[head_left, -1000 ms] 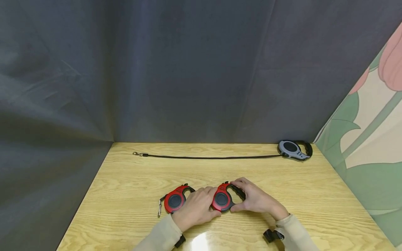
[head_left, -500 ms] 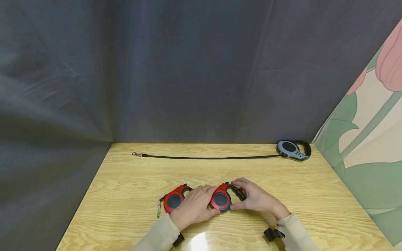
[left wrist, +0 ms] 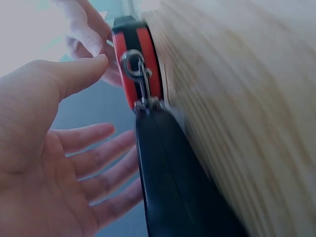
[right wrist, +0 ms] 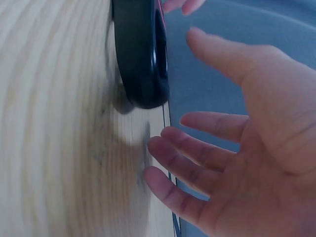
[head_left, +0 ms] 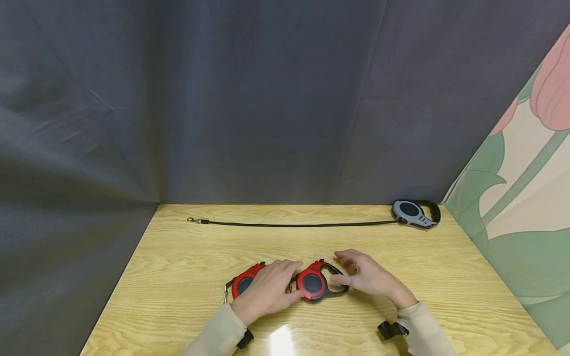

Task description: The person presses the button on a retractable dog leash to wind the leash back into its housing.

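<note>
Two red-and-black retractable dog leashes lie side by side on the table. Over the left leash [head_left: 244,283] my left hand [head_left: 269,291] hovers with loosely extended fingers, hiding its handle. The right leash [head_left: 310,283] lies flat, its black handle toward my right hand [head_left: 369,277], whose fingers are spread beside it. In the left wrist view a metal clip [left wrist: 140,79] hangs at the red case's end, close to a black handle [left wrist: 168,173]. The right wrist view has the black handle end [right wrist: 140,64] apart from my relaxed fingers [right wrist: 182,163].
At the back right of the wooden table [head_left: 178,257] lies a grey retractable leash [head_left: 408,208]. Its black strap [head_left: 298,225] stretches left to a metal clip [head_left: 192,220]. A dark curtain [head_left: 267,109] stands behind, and a floral panel [head_left: 525,212] on the right.
Both hands have let go of the right red leash. The left hand has shifted left, over the left leash, and the right hand has drawn back slightly right.
</note>
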Demonstrator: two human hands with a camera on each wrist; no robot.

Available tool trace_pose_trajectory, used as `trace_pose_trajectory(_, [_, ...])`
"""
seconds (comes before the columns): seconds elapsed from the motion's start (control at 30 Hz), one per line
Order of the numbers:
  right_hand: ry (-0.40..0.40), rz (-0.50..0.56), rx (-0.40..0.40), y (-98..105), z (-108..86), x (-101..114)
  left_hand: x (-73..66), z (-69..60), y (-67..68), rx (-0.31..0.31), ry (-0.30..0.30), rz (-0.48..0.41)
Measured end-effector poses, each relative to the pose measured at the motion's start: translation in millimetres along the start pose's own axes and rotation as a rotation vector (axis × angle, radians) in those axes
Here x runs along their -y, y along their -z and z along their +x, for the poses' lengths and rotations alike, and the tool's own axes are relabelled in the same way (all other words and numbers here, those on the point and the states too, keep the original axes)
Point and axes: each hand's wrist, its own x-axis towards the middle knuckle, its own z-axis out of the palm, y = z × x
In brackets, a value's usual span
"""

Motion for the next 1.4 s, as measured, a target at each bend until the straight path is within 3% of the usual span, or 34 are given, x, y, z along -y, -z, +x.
trace_pose_trajectory(0.17, [0.013,-0.007,-0.077,2.5,3.0,-7.8,11.1,-4.4,6.6,-0.025,0.012,-0.020])
trace_pose_trajectory(0.3, [0.027,0.000,-0.090,6.1,3.4,-13.2,21.0,-8.1,11.8,-0.054,0.017,-0.029])
trace_pose_trajectory(0.5, [-0.002,0.022,-0.105,14.1,0.9,-20.8,35.5,-15.0,19.0,-0.090,0.041,-0.057])
trace_pose_trajectory(0.73, [-0.032,0.001,-0.179,21.4,-2.1,-33.8,56.2,-21.8,23.3,-0.143,0.078,-0.077])
trace_pose_trajectory(1.13, [-0.087,-0.061,-0.246,40.4,0.4,-62.7,97.1,-35.2,32.8,-0.258,0.211,-0.040])
trace_pose_trajectory(1.4, [-0.125,-0.118,-0.277,57.0,-0.6,-81.1,122.2,-48.1,37.5,-0.305,0.235,-0.030])
